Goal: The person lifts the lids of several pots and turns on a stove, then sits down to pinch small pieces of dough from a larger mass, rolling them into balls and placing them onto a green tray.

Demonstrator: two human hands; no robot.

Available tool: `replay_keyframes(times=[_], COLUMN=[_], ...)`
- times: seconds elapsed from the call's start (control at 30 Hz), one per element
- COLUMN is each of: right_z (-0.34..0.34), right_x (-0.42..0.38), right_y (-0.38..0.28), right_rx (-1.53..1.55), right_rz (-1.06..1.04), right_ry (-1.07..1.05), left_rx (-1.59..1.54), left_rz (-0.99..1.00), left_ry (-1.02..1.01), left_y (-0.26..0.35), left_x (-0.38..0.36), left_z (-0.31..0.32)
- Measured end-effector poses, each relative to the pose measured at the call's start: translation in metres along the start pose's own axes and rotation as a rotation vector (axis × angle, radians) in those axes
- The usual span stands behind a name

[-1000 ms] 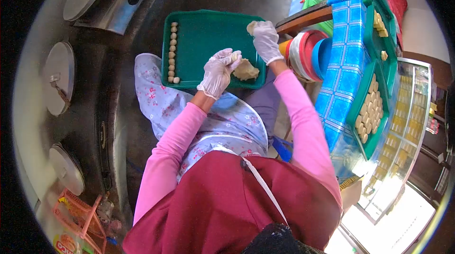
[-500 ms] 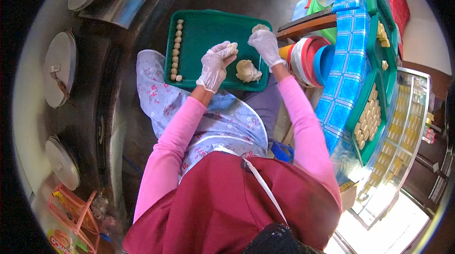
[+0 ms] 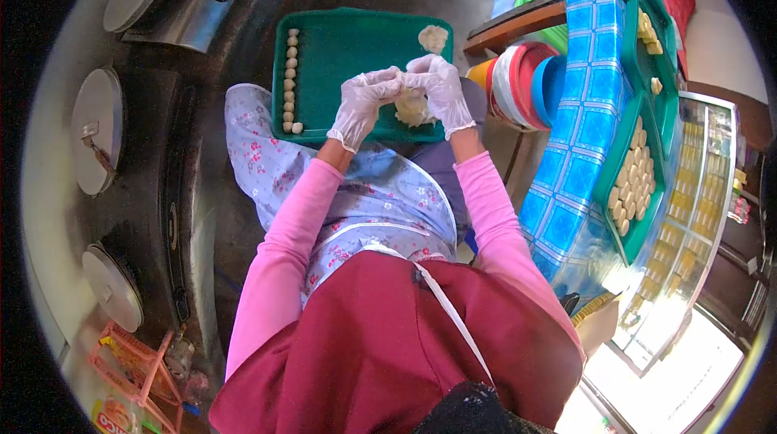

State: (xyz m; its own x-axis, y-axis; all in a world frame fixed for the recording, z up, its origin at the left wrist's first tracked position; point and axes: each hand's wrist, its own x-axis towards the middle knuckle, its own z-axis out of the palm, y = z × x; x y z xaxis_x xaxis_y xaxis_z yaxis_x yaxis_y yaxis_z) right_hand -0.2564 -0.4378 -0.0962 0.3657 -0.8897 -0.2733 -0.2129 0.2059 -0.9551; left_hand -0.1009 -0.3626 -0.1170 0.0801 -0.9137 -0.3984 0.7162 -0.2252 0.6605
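Note:
A green tray [image 3: 348, 53] rests across the lap, with a row of several small dough balls [image 3: 290, 74] down its left side. My left hand [image 3: 364, 104], in a white glove, has its fingers closed around a piece of dough at the fingertips. Touching it from the right, my gloved right hand [image 3: 439, 92] pinches at the same dough, which the fingers mostly hide. Just below the fingers lies a large pale dough lump [image 3: 414, 108], partly covered by the right hand. Another, crumblier lump [image 3: 433, 39] sits at the tray's upper right corner.
Round metal lids [image 3: 99, 130] stand along the left. At right, a blue checked cloth [image 3: 579, 118] covers a table holding a green tray of round pieces [image 3: 631, 183]. Stacked red and blue basins [image 3: 528, 86] are beside the lap tray. An orange rack [image 3: 133, 365] is lower left.
My right hand has left the crumblier lump and moved left and down to meet my left hand at the held dough. The view has shifted slightly.

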Motion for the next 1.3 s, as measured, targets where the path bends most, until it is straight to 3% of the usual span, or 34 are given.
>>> replay_keyframes(times=[0.1, 0.2, 0.3, 0.4, 0.43, 0.53, 0.57, 0.67, 0.7, 0.8, 0.83, 0.97, 1.07, 1.13, 1.2, 1.3], right_z=[-0.004, -0.002, -0.020, -0.038, -0.017, -0.003, -0.003, -0.008, -0.030, -0.028, -0.033, -0.032, -0.026, -0.019, -0.015, -0.008], right_x=[0.000, -0.007, -0.011, -0.009, -0.027, -0.036, -0.035, -0.040, -0.031, -0.057, -0.060, -0.056, -0.046, -0.045, -0.042, -0.042], right_y=[-0.006, -0.006, 0.007, 0.046, 0.006, 0.040, 0.046, 0.032, 0.062, -0.012, -0.017, -0.009, 0.010, 0.007, 0.005, -0.002], right_rx=[0.122, 0.116, -0.214, -1.323, -1.332, -1.357, -1.391, -1.233, -1.209, 0.186, 0.460, 0.222, 0.295, 0.187, 0.041, 0.197], right_rz=[0.100, 0.036, -0.241, -0.396, -0.220, -0.455, -0.418, -0.379, -0.619, 0.304, 0.322, 0.129, 0.128, 0.114, 0.082, 0.064], right_ry=[-0.126, -0.102, 0.023, -0.139, -0.180, 0.054, 0.034, 0.077, -0.073, -0.108, -0.155, 0.092, 0.007, 0.046, 0.081, 0.102], left_rx=[0.090, 0.118, -0.014, -0.016, 0.017, 0.010, -0.059, -0.076, -0.053, 0.048, 0.081, 0.033, -0.030, -0.029, 0.057, 0.254], left_rz=[-0.029, -0.084, -0.056, -0.065, -0.070, -0.120, -0.166, -0.135, -0.097, -0.123, -0.107, -0.120, -0.143, -0.139, -0.127, -0.066], left_ry=[0.016, 0.034, 0.106, 0.070, 0.056, -0.008, -0.031, 0.022, 0.059, 0.051, 0.045, -0.027, -0.062, -0.101, -0.113, -0.163], left_y=[0.000, 0.001, -0.002, 0.002, -0.004, -0.033, -0.044, -0.075, -0.081, -0.073, -0.066, -0.049, -0.031, -0.023, -0.016, -0.006], left_x=[0.002, 0.003, 0.009, 0.004, 0.005, 0.011, 0.011, 0.018, 0.019, 0.018, 0.015, 0.006, -0.005, -0.007, -0.009, -0.012], left_z=[-0.001, -0.002, -0.007, -0.006, -0.007, -0.004, -0.002, -0.007, -0.008, -0.006, -0.004, 0.001, 0.003, 0.003, 0.005, 0.007])
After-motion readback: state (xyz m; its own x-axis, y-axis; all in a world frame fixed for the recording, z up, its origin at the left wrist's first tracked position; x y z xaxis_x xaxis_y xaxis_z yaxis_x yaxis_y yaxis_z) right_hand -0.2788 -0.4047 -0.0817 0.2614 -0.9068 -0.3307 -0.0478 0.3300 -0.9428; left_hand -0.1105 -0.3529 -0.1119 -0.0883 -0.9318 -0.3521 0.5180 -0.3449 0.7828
